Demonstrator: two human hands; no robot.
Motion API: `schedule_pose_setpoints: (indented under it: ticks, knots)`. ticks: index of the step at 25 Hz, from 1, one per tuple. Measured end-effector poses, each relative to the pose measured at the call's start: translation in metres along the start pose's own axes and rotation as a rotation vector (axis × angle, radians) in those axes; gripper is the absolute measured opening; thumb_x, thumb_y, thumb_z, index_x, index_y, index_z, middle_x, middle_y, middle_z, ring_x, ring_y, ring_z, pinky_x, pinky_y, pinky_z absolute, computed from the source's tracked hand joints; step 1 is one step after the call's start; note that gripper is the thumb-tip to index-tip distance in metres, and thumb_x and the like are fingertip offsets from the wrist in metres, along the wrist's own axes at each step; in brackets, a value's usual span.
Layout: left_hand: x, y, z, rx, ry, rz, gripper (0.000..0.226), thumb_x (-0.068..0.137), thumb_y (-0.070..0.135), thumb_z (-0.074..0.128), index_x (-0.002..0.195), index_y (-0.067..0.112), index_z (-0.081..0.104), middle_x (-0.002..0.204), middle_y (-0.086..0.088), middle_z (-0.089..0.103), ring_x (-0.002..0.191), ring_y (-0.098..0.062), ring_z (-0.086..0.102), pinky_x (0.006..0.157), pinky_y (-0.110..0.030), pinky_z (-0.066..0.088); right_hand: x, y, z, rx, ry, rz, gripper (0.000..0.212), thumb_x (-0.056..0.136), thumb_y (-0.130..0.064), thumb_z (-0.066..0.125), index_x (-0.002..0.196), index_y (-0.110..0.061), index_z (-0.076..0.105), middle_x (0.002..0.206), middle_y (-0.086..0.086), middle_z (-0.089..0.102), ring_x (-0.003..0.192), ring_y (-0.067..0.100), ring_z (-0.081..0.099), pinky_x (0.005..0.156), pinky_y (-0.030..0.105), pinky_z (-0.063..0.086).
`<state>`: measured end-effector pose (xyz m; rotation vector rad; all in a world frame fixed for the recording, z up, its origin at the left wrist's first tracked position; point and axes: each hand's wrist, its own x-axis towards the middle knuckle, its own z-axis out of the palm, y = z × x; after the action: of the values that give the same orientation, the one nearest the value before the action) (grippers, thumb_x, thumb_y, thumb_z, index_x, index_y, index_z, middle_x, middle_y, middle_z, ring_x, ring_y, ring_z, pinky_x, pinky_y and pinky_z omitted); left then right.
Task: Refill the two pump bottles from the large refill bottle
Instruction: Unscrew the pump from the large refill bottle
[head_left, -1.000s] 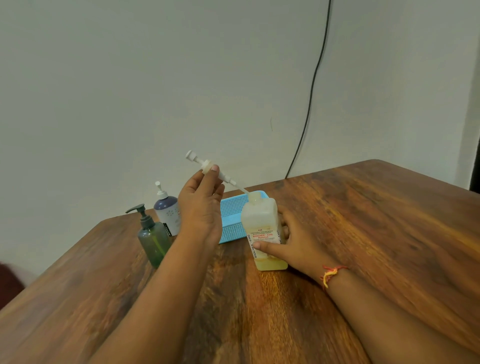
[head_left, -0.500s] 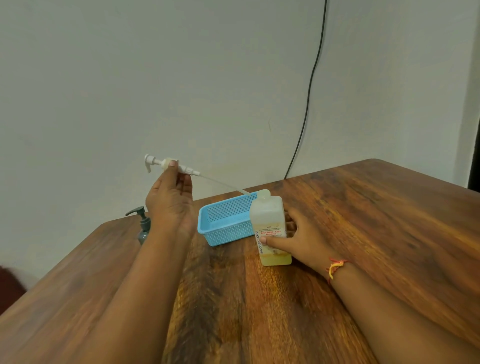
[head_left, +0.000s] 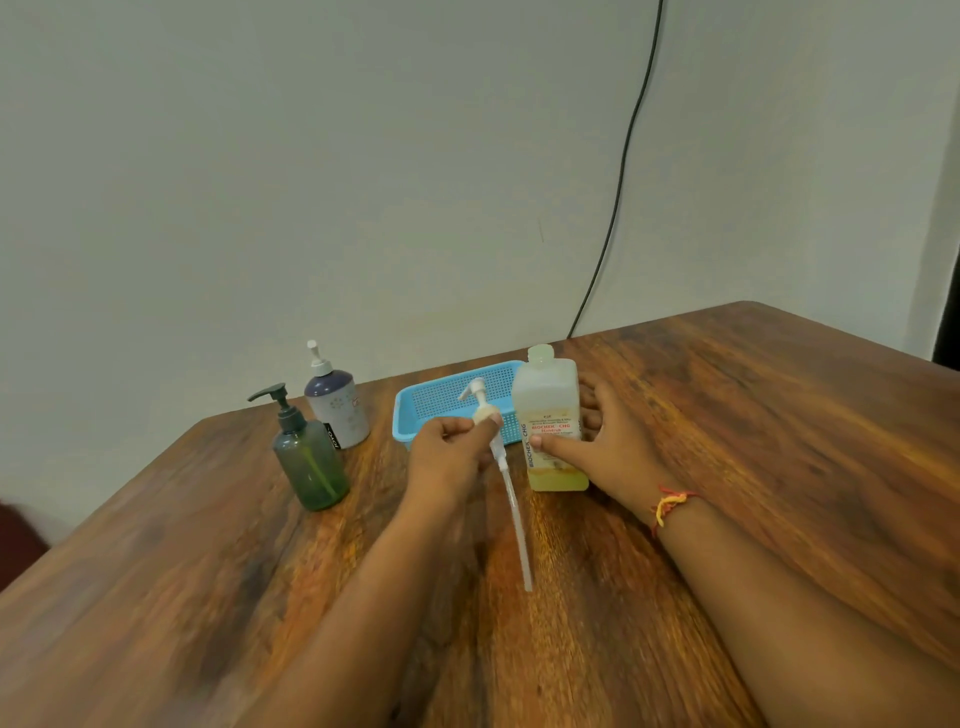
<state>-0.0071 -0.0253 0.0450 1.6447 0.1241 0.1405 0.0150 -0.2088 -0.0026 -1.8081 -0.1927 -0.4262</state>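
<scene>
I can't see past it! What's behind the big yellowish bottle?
A blue basket sits behind the bottle, with one end covered. The right hand has fingers round the back too. Whether anything lies in the hidden end cannot be seen.

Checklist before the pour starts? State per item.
1. Refill bottle upright, neck open: ok.
2. Right hand steadies it: ok.
3. Left hand free: not ok, it grips the removed pump, tube trailing toward the camera.
4. Green pump bottle opened: not ok, pump on.
5. Grey pump bottle opened: not ok, pump on.
6. Blue basket has room for the pump: cannot tell, partly hidden.
</scene>
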Motion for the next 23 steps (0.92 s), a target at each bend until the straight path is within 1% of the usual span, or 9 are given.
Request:
schedule_pose_setpoints:
  ticks: [1, 3, 5, 7, 10, 13, 17, 20, 23]
  knots:
    - [0.001, -0.006, 0.002, 0.040, -0.005, -0.007, 0.032, 0.092, 0.028, 0.075, 0.108, 0.003, 0.062, 0.102, -0.014, 0.073, 0.087, -0.022, 0.074, 0.065, -0.026, 0.063, 0.001, 0.001, 0.000, -0.002, 0.010, -0.001, 0.091, 0.068, -0.039, 0.091, 0.142, -0.038, 0.038, 0.135, -0.009, 0.059, 0.117, 0.011, 0.062, 0.087, 0.037, 0.061]
    - [0.005, -0.020, 0.004, 0.090, -0.021, -0.036, 0.034, 0.088, 0.028, 0.079, 0.105, 0.005, 0.062, 0.104, -0.017, 0.074, 0.092, -0.030, 0.075, 0.078, -0.043, 0.065, 0.001, 0.002, 0.000, -0.009, 0.014, -0.008, 0.092, 0.065, -0.044, 0.091, 0.141, -0.040, 0.039, 0.134, -0.010, 0.060, 0.116, 0.010, 0.063, 0.087, 0.039, 0.061]
    - [0.007, -0.030, 0.006, 0.163, -0.034, -0.060, 0.034, 0.083, 0.030, 0.082, 0.101, 0.008, 0.062, 0.099, -0.015, 0.074, 0.087, -0.030, 0.075, 0.081, -0.051, 0.064, 0.002, 0.003, 0.000, -0.013, 0.014, -0.006, 0.093, 0.061, -0.050, 0.090, 0.139, -0.042, 0.039, 0.132, -0.010, 0.060, 0.116, 0.010, 0.063, 0.087, 0.041, 0.061]
    - [0.009, -0.037, 0.009, 0.278, -0.020, -0.044, 0.035, 0.081, 0.033, 0.084, 0.098, 0.012, 0.062, 0.094, -0.008, 0.073, 0.081, -0.023, 0.070, 0.075, -0.042, 0.063, 0.002, 0.003, 0.000, -0.019, 0.021, -0.008, 0.091, 0.061, -0.049, 0.091, 0.135, -0.043, 0.039, 0.130, -0.012, 0.060, 0.116, 0.010, 0.062, 0.090, 0.041, 0.060]
    - [0.014, -0.043, 0.012, 0.375, 0.013, -0.013, 0.037, 0.078, 0.037, 0.085, 0.096, 0.014, 0.063, 0.095, -0.004, 0.071, 0.084, -0.020, 0.069, 0.062, -0.031, 0.054, 0.003, 0.004, 0.001, -0.053, 0.037, -0.024, 0.091, 0.065, -0.043, 0.091, 0.140, -0.036, 0.040, 0.130, -0.011, 0.058, 0.118, 0.010, 0.059, 0.093, 0.040, 0.058]
    - [0.019, -0.048, 0.014, 0.440, 0.032, 0.037, 0.037, 0.077, 0.040, 0.085, 0.095, 0.014, 0.064, 0.094, -0.002, 0.071, 0.079, -0.016, 0.066, 0.060, -0.029, 0.050, 0.003, 0.006, 0.003, -0.091, 0.056, -0.035, 0.097, 0.065, -0.047, 0.090, 0.146, -0.033, 0.036, 0.132, -0.010, 0.058, 0.117, 0.009, 0.059, 0.093, 0.039, 0.058]
    - [0.021, -0.053, 0.013, 0.498, 0.033, 0.084, 0.032, 0.080, 0.039, 0.084, 0.093, 0.016, 0.066, 0.093, 0.001, 0.072, 0.079, -0.014, 0.067, 0.065, -0.031, 0.055, 0.002, 0.002, 0.005, -0.171, 0.114, -0.078, 0.102, 0.060, -0.058, 0.085, 0.145, -0.034, 0.034, 0.138, -0.005, 0.052, 0.122, 0.013, 0.057, 0.091, 0.038, 0.058]
    - [0.020, -0.053, 0.012, 0.499, 0.036, 0.095, 0.025, 0.083, 0.036, 0.082, 0.092, 0.018, 0.067, 0.094, 0.003, 0.071, 0.082, -0.012, 0.067, 0.065, -0.029, 0.055, -0.003, -0.009, 0.006, -0.347, 0.282, -0.160, 0.086, 0.069, -0.050, 0.084, 0.139, -0.024, 0.042, 0.137, 0.000, 0.045, 0.126, 0.018, 0.046, 0.094, 0.038, 0.055]
    - [0.016, -0.049, 0.010, 0.452, 0.036, 0.091, 0.020, 0.086, 0.032, 0.080, 0.092, 0.018, 0.067, 0.094, 0.002, 0.071, 0.082, -0.012, 0.069, 0.068, -0.031, 0.060, -0.013, -0.028, 0.006, -0.373, 0.445, -0.371, 0.056, 0.079, -0.052, 0.071, 0.118, -0.016, 0.053, 0.118, 0.002, 0.050, 0.107, 0.020, 0.053, 0.076, 0.034, 0.057]
